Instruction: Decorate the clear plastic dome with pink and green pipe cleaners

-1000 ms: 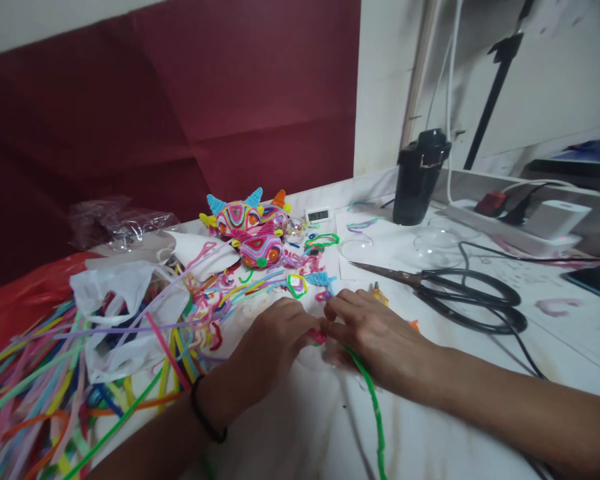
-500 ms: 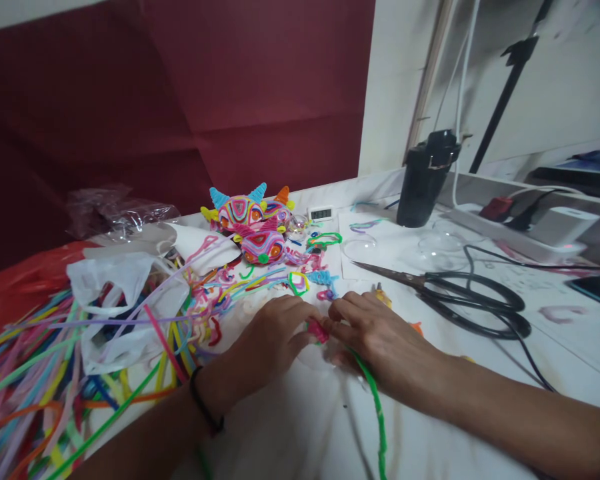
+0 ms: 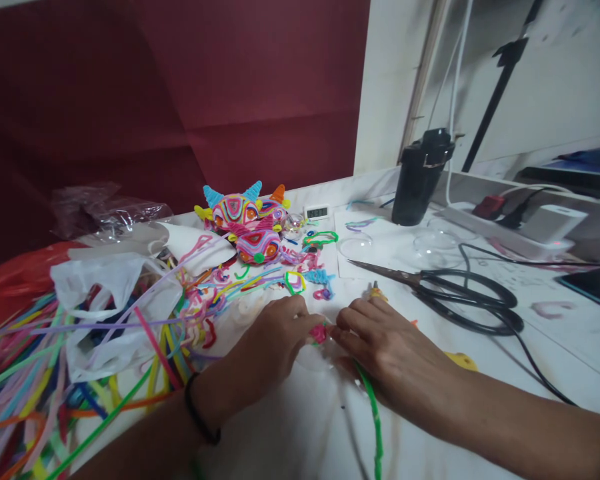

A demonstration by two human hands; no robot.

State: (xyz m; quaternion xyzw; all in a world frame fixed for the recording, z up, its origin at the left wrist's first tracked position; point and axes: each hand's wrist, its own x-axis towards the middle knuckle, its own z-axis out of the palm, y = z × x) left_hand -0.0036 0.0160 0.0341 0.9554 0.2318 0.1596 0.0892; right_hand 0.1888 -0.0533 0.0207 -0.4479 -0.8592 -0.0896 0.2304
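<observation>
My left hand (image 3: 273, 343) pinches a small pink coil of pipe cleaner (image 3: 319, 333) between thumb and fingers, a bit of green at its edge. Close on the right, my right hand (image 3: 380, 343) is closed, its fingertips near the coil. From under that hand a long green pipe cleaner (image 3: 375, 417) runs down toward the front of the table. Something clear and shiny lies beneath the fingers, mostly hidden. Behind the hands sit pipe-cleaner animal heads (image 3: 257, 243) with horns and orange eyes.
Loose pipe cleaners (image 3: 30, 387) and a white plastic bag (image 3: 100, 280) cover the left. Large black-handled scissors (image 3: 460, 297) lie at right, near clear plastic domes (image 3: 437, 247). A black tumbler (image 3: 420, 180), a small digital clock (image 3: 317, 213) and a power strip (image 3: 510, 230) stand behind.
The whole view has shifted slightly. My right fingertips have drawn a little away from the pink coil, which shows more clearly. My left hand still pinches it.
</observation>
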